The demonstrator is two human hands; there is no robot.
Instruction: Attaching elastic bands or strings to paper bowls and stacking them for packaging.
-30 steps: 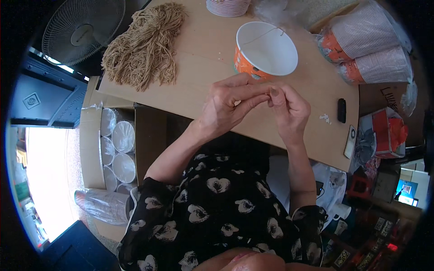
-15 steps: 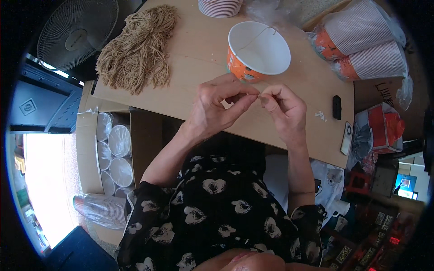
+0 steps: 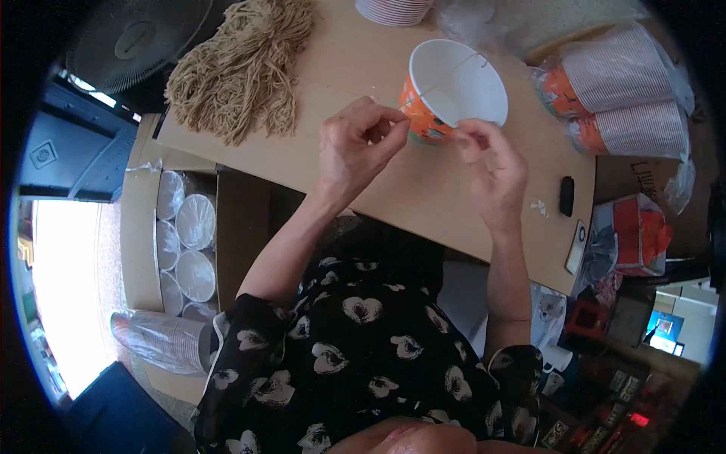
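Since a moment ago our left hand and right hand have parted, each pinching the thin tan string taut across the orange-and-white paper cup just beyond them.

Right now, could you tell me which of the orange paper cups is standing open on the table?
The single orange cup between the hands, mouth up, white inside showing. The other orange cups lie stacked sideways in plastic sleeves at the right.

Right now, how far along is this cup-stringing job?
Done: a string already spans the orange paper cup. In hand: the left hand and right hand pinch its end at the rim. Left: a pile of tan strings and sleeves of stacked cups wait.
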